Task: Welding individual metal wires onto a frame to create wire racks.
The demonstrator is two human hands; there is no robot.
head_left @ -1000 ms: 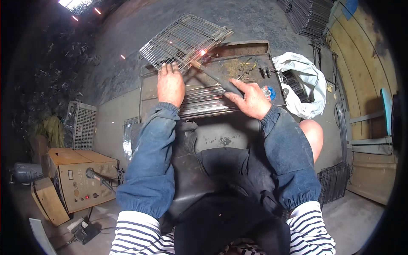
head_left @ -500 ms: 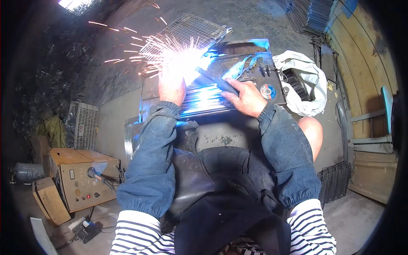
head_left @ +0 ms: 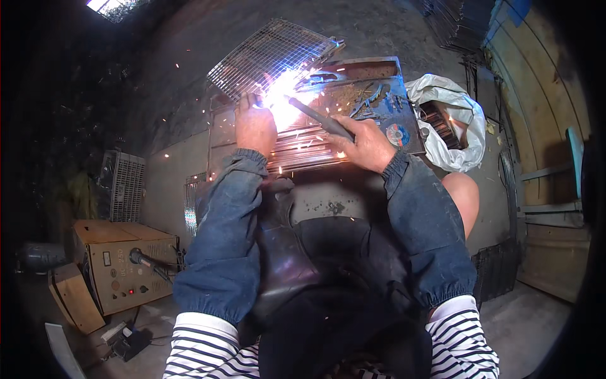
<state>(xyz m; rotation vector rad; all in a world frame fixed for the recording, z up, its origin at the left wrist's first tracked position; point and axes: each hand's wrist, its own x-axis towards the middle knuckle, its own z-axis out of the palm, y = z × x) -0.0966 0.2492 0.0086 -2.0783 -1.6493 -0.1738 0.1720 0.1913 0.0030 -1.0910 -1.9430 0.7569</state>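
Observation:
My right hand [head_left: 366, 146] grips a dark welding torch [head_left: 323, 120] that slants up and left toward a bright arc [head_left: 284, 104]. Close to the left of that glare is my left hand [head_left: 255, 131], its fingers bent; what they hold is lost in the light. Beneath the arc, several thin metal rods [head_left: 303, 148] lie side by side on the metal worktable [head_left: 221, 142], between my two hands. A wire mesh panel [head_left: 268, 54] lies just beyond the arc, over the table's far left corner.
A cutting disc [head_left: 397, 135] and pliers-like tool [head_left: 372, 98] lie on the table's right. Beside it stands a white sack [head_left: 476, 126] holding metal pieces. A welding machine [head_left: 129, 265] sits at lower left, near a grey plastic crate [head_left: 126, 189]. Stacked mesh [head_left: 457, 25] stands far right.
The arc's glare has shrunk and the long spark spray on the left has dropped to scattered sparks, some now over the rods. Both hands stay in nearly the same place.

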